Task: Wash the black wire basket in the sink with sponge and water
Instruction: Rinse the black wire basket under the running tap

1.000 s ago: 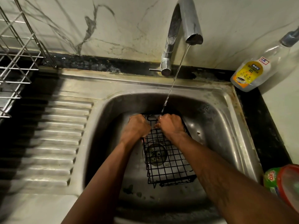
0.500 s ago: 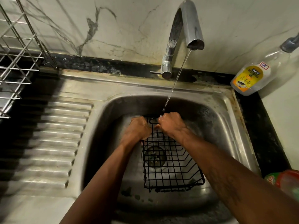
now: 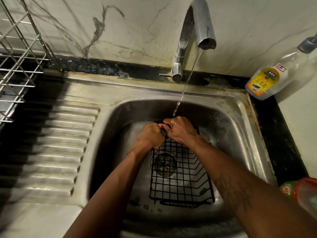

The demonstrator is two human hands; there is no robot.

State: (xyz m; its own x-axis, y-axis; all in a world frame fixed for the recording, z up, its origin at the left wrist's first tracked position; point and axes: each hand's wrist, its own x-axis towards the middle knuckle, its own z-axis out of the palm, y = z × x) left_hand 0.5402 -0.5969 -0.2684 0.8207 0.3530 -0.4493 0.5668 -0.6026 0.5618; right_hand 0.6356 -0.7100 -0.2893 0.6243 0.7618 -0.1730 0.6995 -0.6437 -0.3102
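dim, warm-toned kitchen light, pale wall (image 3: 137, 23) brightest, deep shadow over the draining board (image 3: 51, 134) at left, sink (image 3: 240, 131) bowl murky, soft glare on the faucet (image 3: 204, 23), wide-angle bending at the edges, smeared blur along the left side

Counted: one black wire basket (image 3: 180, 177) of rectangular grid mesh, one stainless steel sink (image 3: 240, 107) with one round metal drain strainer (image 3: 164, 164), one curved chrome tap (image 3: 202, 23), one thin stream of water (image 3: 187, 81). Hands: two, the left hand (image 3: 151, 134) and the right hand (image 3: 181, 129). Around the basin: one clear plastic dishwash gel bottle (image 3: 267, 79) with a yellow label, one silver wire dish rack (image 3: 18, 66), one red-lidded tub (image 3: 303, 191) with a green label.
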